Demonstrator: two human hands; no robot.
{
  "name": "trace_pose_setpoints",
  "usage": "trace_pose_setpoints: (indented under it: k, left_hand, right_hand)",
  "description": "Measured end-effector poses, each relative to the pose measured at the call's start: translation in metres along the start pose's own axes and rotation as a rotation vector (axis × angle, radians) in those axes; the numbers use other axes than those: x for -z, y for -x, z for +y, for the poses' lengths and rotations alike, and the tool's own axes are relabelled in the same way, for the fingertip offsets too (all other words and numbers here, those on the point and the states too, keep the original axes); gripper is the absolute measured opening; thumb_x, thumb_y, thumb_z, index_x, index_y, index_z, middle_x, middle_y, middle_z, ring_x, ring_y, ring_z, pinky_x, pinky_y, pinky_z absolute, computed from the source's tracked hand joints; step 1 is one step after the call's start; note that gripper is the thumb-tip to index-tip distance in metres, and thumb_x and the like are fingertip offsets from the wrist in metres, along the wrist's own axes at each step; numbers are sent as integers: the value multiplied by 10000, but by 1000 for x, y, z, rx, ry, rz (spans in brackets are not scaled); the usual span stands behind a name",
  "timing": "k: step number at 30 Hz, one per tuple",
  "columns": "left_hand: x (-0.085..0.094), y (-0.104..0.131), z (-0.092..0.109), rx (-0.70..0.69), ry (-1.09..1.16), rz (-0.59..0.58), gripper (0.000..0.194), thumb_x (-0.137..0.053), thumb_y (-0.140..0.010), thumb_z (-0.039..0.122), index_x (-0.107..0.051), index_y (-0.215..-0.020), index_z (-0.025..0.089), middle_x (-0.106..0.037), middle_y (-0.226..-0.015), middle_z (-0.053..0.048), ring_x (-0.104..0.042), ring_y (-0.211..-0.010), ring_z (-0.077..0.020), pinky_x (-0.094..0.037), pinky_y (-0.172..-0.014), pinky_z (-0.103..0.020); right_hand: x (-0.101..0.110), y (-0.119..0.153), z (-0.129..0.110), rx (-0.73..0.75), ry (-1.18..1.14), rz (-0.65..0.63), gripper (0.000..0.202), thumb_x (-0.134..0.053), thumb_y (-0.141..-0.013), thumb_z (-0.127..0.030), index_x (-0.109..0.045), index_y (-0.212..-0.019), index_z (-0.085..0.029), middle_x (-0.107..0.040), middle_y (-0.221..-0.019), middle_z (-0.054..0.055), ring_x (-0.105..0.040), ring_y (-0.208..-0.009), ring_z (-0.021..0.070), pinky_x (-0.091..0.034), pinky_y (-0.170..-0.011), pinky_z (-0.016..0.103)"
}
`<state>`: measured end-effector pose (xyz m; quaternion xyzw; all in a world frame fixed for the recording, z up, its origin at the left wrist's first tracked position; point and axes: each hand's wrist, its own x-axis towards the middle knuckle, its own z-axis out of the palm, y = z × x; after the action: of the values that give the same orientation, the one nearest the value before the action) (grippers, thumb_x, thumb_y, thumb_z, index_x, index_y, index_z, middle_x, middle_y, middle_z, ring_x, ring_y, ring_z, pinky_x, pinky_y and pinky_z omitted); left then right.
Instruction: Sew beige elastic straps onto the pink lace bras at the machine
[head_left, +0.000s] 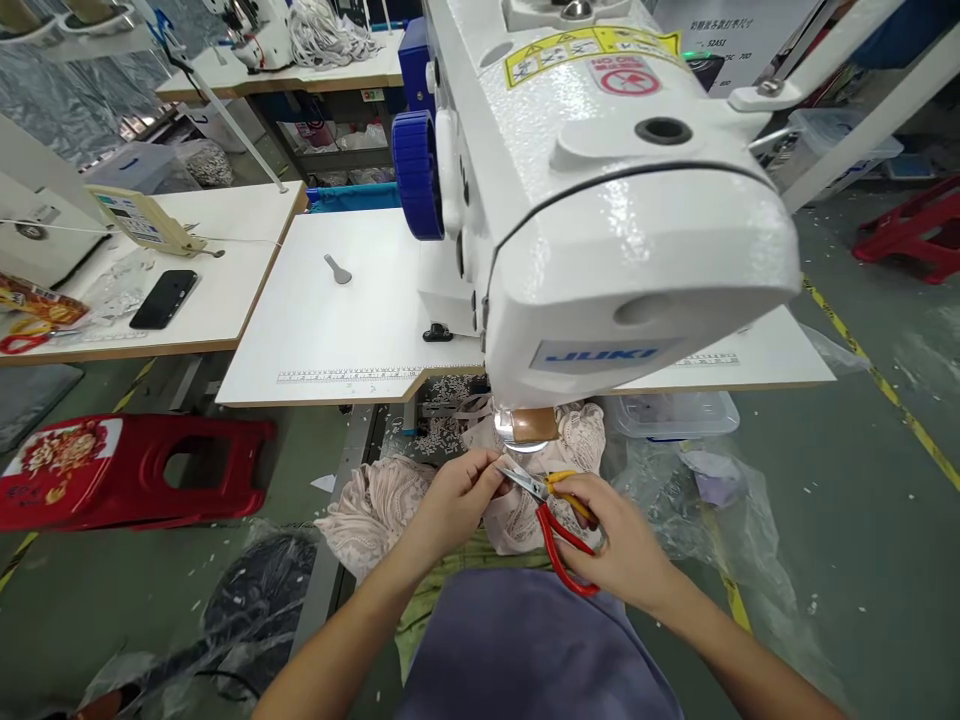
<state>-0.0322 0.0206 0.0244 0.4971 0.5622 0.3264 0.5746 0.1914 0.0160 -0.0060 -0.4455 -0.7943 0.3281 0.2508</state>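
My right hand (pixel 616 545) is closed on a pair of scissors (pixel 546 500) with one red and one yellow handle. Their metal blades point up and left, the tips beside my left fingers. Pinched in my left hand (pixel 459 497) is a bit of pale pink lace fabric (pixel 506 465); how it meets the blades is too small to tell. More pink lace (pixel 517 520) lies gathered over my lap, below the sewing machine's front end. A bundle of the same ruffled lace (pixel 379 510) rests left of my left wrist.
Directly above my hands hangs the white JUKI sewing machine head (pixel 630 290) with its blue handwheel (pixel 417 175). Its white table (pixel 352 320) holds a small grey tool (pixel 338 270). A red stool (pixel 150 470) stands left; a clear plastic bin (pixel 671 415) sits right.
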Motion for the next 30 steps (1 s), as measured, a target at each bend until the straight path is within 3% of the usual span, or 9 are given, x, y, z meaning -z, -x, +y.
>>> trace_pose_setpoints:
  k: [9, 12, 14, 18, 22, 24, 26, 28, 30]
  left_hand:
    - [4, 3, -2, 56, -18, 62, 348, -491, -884, 467, -527, -651, 211, -455, -569, 39, -367, -496, -119, -295, -487, -240]
    - [4, 3, -1, 66, -3, 106, 360, -493, -883, 466, -543, -643, 202, -490, -583, 28, -378, -493, -113, -299, -476, -236]
    - [5, 3, -1, 44, -3, 137, 331, -493, -877, 431, -591, -667, 194, -576, -633, -2, -472, -538, -130, -350, -500, -236]
    - [11, 2, -7, -158, -337, 245, 294, -461, -885, 341, -679, -760, 189, -689, -733, -59, -608, -665, -179, -427, -582, -253]
    - [16, 3, -10, -254, -589, 251, 313, -424, -892, 319, -686, -999, 185, -691, -699, -45, -612, -599, -175, -441, -549, -251]
    - [19, 2, -5, -214, -559, 159, 306, -412, -910, 307, -667, -1035, 195, -723, -765, -46, -665, -658, -178, -485, -577, -244]
    - [24, 1, 3, -138, -502, 27, 296, -390, -948, 308, -658, -1034, 214, -751, -856, -46, -706, -756, -182, -519, -624, -240]
    - [31, -1, 10, -85, -488, -84, 293, -387, -975, 312, -626, -1124, 231, -760, -945, -46, -718, -840, -190, -534, -652, -244]
    - [35, 0, 10, -80, -579, -100, 279, -396, -976, 268, -605, -1158, 226, -758, -964, -56, -716, -848, -199, -530, -641, -256]
  right_hand:
    - [3, -4, 4, -74, -47, -76, 317, -610, -825, -242, -663, -1137, -264, -741, -1026, 51, -713, -837, 198, -562, -625, 271]
    - [7, 5, 8, -100, -60, -37, 276, -605, -840, -274, -691, -1103, -269, -750, -953, 42, -690, -691, 174, -552, -572, 267]
    - [13, 14, 14, -142, -70, -32, 270, -613, -831, -288, -702, -1085, -268, -743, -851, 30, -629, -549, 147, -520, -502, 258]
    - [40, 18, 37, -236, -20, -132, 286, -620, -832, -349, -706, -1098, -290, -691, -689, 9, -606, -504, 155, -472, -441, 247]
    - [77, -28, 68, -314, 284, 93, 389, -565, -861, -458, -690, -1144, -223, -731, -863, 86, -659, -657, 230, -503, -543, 318]
    - [97, -67, 83, -321, 406, 187, 424, -555, -854, -436, -677, -1167, -178, -735, -972, 127, -685, -810, 287, -525, -650, 363]
    - [115, -101, 94, -295, 491, 176, 409, -530, -854, -371, -677, -1167, -153, -720, -1083, 158, -675, -953, 326, -531, -742, 402]
    - [122, -119, 93, -204, 491, 163, 352, -501, -857, -301, -699, -1112, -159, -701, -1145, 163, -646, -1052, 328, -519, -845, 437]
    - [114, -114, 80, -125, 394, 215, 310, -486, -879, -300, -705, -1061, -180, -700, -1131, 150, -642, -1047, 306, -511, -884, 449]
